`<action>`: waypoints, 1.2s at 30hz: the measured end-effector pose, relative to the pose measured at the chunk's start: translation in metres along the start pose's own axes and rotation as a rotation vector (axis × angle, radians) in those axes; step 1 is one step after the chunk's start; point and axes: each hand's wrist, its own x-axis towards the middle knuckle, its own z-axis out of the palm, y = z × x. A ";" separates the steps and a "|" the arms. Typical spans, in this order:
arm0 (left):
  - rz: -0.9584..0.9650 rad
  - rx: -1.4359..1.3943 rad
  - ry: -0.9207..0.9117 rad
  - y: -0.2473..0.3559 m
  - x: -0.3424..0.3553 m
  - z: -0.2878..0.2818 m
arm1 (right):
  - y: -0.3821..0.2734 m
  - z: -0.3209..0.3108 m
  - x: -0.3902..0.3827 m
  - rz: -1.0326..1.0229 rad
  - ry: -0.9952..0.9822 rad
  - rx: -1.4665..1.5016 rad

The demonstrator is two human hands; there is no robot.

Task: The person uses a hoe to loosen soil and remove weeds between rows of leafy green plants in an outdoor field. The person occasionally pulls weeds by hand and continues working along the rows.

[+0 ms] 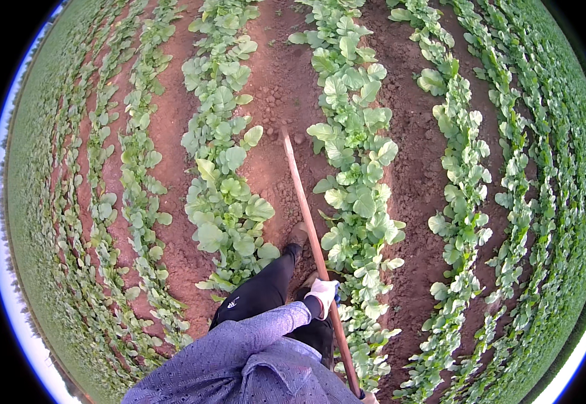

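My left glove [322, 294] is white, with a bit of blue at its edge. The handle [310, 229] is plain reddish-brown wood. My sleeve [266, 326] is grey-blue with a fine dotted pattern; my trousers [259, 293] are black with a small white mark. The soil [279, 87] is red-brown, and the leaves [357, 128] are pale to bright green.

Right hand [370, 398] cut off at bottom edge; tool head [284, 129] indistinct.
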 end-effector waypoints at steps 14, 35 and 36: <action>0.452 -0.082 -0.014 0.250 0.088 -0.002 | -0.214 0.009 0.093 -0.274 -0.003 -0.100; 0.070 -0.216 -0.176 0.327 0.056 0.023 | -0.287 -0.081 0.062 0.054 -0.349 -0.257; 0.049 -0.274 -0.245 0.346 0.067 0.019 | -0.293 -0.087 0.087 -0.001 -0.407 -0.132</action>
